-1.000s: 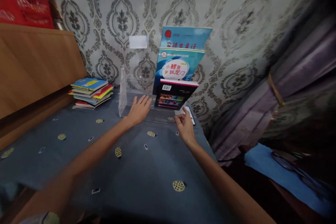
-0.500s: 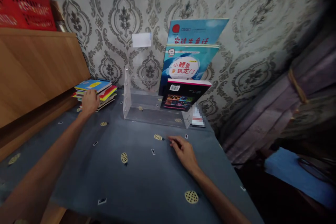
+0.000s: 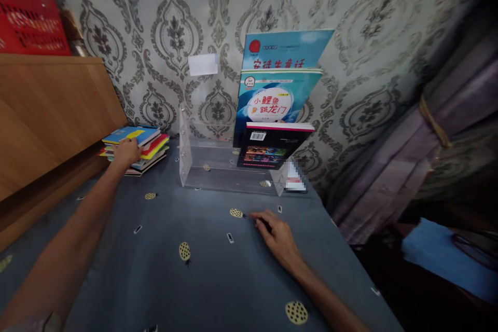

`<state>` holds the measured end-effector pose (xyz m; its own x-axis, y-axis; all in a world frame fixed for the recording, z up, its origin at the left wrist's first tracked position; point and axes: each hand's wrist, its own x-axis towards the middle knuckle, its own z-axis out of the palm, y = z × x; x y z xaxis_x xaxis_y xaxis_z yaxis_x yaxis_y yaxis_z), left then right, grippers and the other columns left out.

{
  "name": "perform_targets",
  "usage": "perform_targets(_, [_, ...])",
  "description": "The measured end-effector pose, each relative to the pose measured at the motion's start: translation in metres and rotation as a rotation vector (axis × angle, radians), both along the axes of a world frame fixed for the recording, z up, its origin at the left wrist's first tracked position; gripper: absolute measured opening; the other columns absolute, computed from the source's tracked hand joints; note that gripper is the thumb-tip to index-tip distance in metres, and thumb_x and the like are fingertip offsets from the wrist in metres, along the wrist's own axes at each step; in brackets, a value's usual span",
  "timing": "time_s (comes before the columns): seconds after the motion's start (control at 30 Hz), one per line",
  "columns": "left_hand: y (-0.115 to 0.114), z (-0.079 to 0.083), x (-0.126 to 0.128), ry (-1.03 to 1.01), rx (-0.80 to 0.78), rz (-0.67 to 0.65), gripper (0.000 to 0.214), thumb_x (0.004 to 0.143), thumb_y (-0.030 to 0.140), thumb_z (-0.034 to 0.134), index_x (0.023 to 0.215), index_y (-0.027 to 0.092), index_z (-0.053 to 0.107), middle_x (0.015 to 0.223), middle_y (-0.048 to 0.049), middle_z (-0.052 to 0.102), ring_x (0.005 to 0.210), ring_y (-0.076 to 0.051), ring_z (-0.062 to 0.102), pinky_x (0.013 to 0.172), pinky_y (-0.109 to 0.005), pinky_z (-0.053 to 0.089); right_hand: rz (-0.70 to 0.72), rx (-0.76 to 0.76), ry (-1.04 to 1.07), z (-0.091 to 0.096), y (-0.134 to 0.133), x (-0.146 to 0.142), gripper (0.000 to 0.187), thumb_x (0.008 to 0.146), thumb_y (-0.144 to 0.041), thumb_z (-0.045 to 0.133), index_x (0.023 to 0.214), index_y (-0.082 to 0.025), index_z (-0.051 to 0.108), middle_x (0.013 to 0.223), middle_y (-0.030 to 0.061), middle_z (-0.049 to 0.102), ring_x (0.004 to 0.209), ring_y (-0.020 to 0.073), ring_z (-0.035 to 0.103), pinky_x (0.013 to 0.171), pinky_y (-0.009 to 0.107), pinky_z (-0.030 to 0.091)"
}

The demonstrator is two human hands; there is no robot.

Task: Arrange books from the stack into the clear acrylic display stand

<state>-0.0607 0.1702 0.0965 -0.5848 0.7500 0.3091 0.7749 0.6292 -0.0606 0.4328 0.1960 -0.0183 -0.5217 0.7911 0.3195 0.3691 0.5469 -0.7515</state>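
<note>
My left hand (image 3: 125, 152) reaches far left and grips the near edge of a stack of colourful thin books (image 3: 146, 144), fingers curled on the top ones. My right hand (image 3: 277, 234) rests flat on the blue-grey tablecloth (image 3: 202, 275), fingers stretched out, holding nothing. Behind it stands a clear acrylic tiered book stand (image 3: 194, 163). The stand's right side holds three books: a black one (image 3: 272, 148) in front, a teal one (image 3: 278, 98) behind it, a blue one (image 3: 288, 49) at the back.
A wooden cabinet (image 3: 50, 109) rises at the left with a red crate (image 3: 27, 15) on top. Patterned wallpaper lies behind, with a white card (image 3: 203, 64) stuck on it. A purple curtain (image 3: 428, 135) hangs at the right, beyond the table's edge.
My left hand left the acrylic stand, swung left to the book stack and now grips it. My right hand drew back from the stand and settled flat on the cloth.
</note>
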Motion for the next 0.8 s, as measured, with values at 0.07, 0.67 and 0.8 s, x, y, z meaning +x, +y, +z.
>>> perform_targets(0.07, [0.000,0.000,0.002,0.028,-0.006,-0.010,0.042,0.096,0.033,0.039,0.122,0.005,0.056,0.128,-0.0298,0.058,0.125,-0.043,0.052,0.099,-0.064,0.039,0.004,0.005,-0.008,-0.001,0.001,0.000,0.031,0.088,-0.031,0.045,0.094,-0.027,0.075,0.086,0.0067,0.071,0.075,0.0237,0.068,0.070,0.036,0.055])
perform_targets(0.67, [-0.071,-0.030,0.019,0.382,-0.086,-0.342,0.057,0.085,0.015,0.048,0.142,0.007,0.048,0.145,-0.0277,0.049,0.135,-0.047,0.042,0.108,-0.070,0.026,0.042,0.059,-0.058,-0.007,0.001,0.000,0.031,0.092,-0.026,0.043,0.100,-0.021,0.073,0.091,0.0078,0.071,0.081,0.0219,0.069,0.076,0.034,0.054])
perform_targets(0.8, [-0.071,-0.037,0.019,0.346,-0.049,-0.318,0.055,0.088,0.012,0.041,0.142,0.005,0.049,0.145,-0.0297,0.048,0.135,-0.045,0.043,0.108,-0.065,0.030,0.043,0.076,-0.075,-0.008,0.001,0.002,0.030,0.092,-0.024,0.044,0.099,-0.020,0.073,0.093,0.0082,0.072,0.084,0.0225,0.069,0.079,0.035,0.054])
